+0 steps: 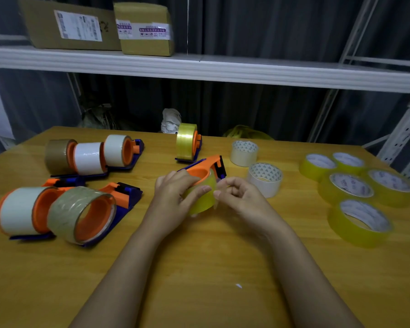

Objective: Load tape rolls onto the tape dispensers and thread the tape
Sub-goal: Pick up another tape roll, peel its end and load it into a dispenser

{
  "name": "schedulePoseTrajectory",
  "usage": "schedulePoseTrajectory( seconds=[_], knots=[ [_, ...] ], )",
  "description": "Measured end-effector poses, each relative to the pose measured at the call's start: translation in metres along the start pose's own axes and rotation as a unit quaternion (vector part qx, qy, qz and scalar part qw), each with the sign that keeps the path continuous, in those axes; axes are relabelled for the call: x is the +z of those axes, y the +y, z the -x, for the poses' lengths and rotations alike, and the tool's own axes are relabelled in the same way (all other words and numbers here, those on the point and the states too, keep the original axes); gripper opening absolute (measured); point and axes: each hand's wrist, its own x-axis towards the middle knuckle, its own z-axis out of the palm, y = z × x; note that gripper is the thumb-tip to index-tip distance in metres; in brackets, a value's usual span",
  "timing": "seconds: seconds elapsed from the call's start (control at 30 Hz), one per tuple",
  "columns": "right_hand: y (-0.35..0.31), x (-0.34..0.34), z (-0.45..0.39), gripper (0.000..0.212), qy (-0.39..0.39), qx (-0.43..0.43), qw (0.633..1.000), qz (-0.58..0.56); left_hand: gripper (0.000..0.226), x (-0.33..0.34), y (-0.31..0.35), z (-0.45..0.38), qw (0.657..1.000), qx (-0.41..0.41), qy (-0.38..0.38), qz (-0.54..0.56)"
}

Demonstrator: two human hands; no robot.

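An orange and blue tape dispenser (pixel 208 168) lies on the wooden table (pixel 199 268) at the middle, with a yellow clear tape roll (pixel 202 201) on its hub. My left hand (pixel 175 197) grips this roll from the left, thumb across its face. My right hand (pixel 239 196) pinches at the roll's right edge with thumb and forefinger; the tape end is too small to make out.
Several loaded dispensers stand at the left (pixel 88 157) (pixel 57 213), and one with yellow tape (pixel 187 142) at the back. Two white rolls (pixel 244 152) (pixel 265 178) and several yellow rolls (pixel 355 200) lie on the right. A shelf (pixel 199 67) with cardboard boxes hangs above.
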Motion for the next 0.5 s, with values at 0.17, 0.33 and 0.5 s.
schedulePoseTrajectory(
  seconds=[0.17, 0.33, 0.5],
  knots=[
    [-0.004, -0.008, 0.003, 0.010, 0.028, -0.025, 0.999, -0.031, 0.040, 0.001, -0.002, 0.000, 1.000, 0.013, 0.007, -0.013],
    [-0.006, -0.014, 0.003, 0.005, 0.074, -0.028, 0.991, -0.109, 0.035, 0.002, -0.002, 0.001, 1.000, -0.001, 0.003, -0.003],
    [-0.007, -0.012, 0.003, 0.004, 0.105, -0.025, 0.985, -0.131, 0.024, 0.005, -0.002, 0.000, 0.996, -0.039, -0.010, 0.078]
  ],
)
